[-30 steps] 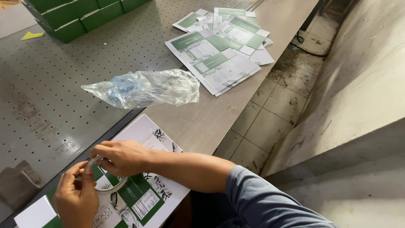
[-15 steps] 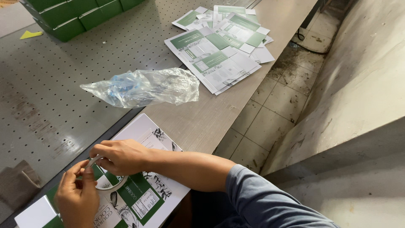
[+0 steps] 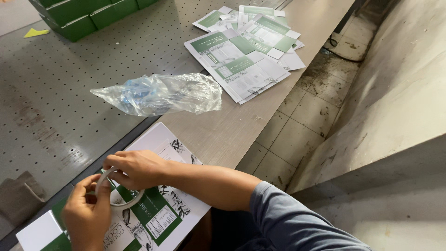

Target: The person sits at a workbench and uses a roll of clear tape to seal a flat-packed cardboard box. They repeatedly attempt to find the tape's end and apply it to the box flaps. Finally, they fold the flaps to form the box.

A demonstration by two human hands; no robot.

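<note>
My left hand (image 3: 87,214) and my right hand (image 3: 135,168) both grip a thin white ring-shaped tape roll (image 3: 121,203), held just above a flat, unfolded green and white printed carton (image 3: 158,218) at the table's near edge. The right hand's fingers pinch the ring's upper part. The left hand's thumb and fingers hold its left side. Part of the ring is hidden behind the hands.
A crumpled clear plastic bag (image 3: 160,94) lies mid-table on the perforated grey metal surface (image 3: 60,93). A stack of flat green and white cartons (image 3: 241,56) sits farther right. Green boxes (image 3: 88,16) stand at the far edge. Tiled floor (image 3: 297,116) drops off to the right.
Both hands have stayed on the tape ring over the flat carton, with only slight finger shifts. Nothing else on the table has moved.
</note>
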